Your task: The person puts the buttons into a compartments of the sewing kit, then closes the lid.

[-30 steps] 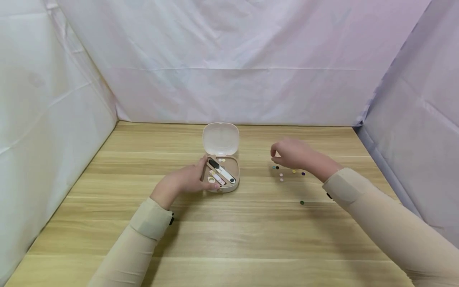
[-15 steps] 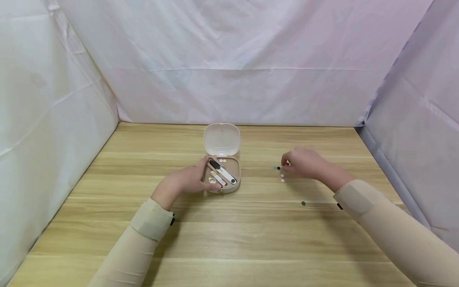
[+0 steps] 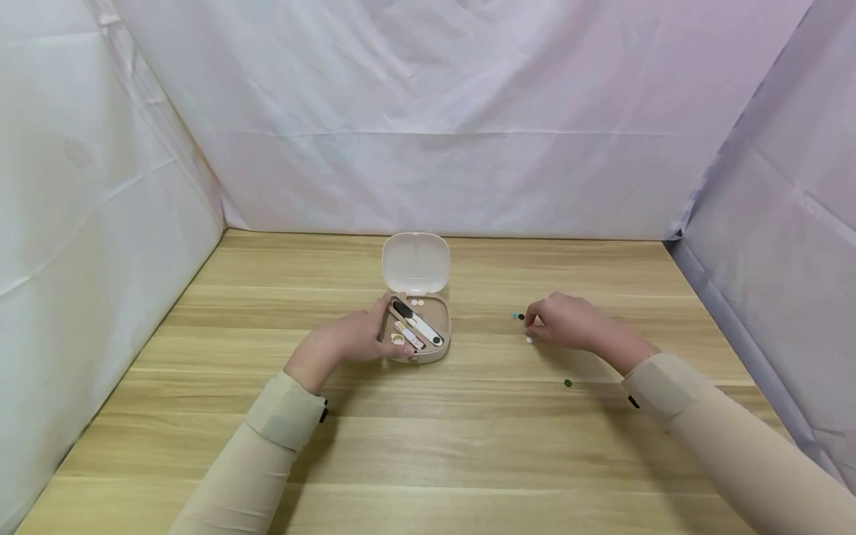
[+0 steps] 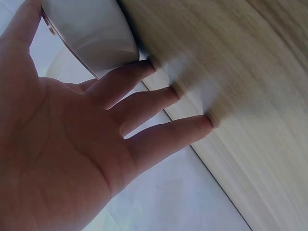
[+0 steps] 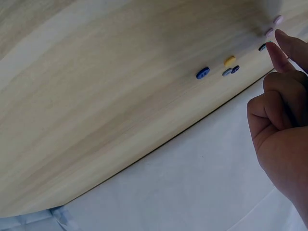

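A small white case [image 3: 445, 312] stands with its lid [image 3: 416, 261] raised. Inside lie a white-and-black tool [image 3: 423, 327], a short patterned piece [image 3: 409, 336], a pale ring [image 3: 397, 339] and two light buttons [image 3: 417, 302]. My left hand [image 3: 344, 336] grips the case's left side between thumb and index finger; its other fingers [image 4: 168, 137] extend over the table. My right hand [image 3: 565, 321] has thumb and index fingertips right at a pink button [image 5: 269, 32], remaining fingers curled. Whether it pinches that button I cannot tell. A second pink button [image 5: 278, 19] lies just beyond.
Teal [image 3: 514, 316] and black [image 3: 521, 316] buttons lie left of my right hand, a green button [image 3: 568, 383] nearer me. Blue [image 5: 202, 73], yellow [image 5: 230, 61] and dark [image 5: 235, 69] buttons show in the right wrist view. White cloth [image 3: 428, 148] surrounds the wooden table [image 3: 468, 446].
My right hand has moved right, then slightly nearer me, from beside the teal and black buttons past the yellow one to the pink buttons. My left hand stays on the case.
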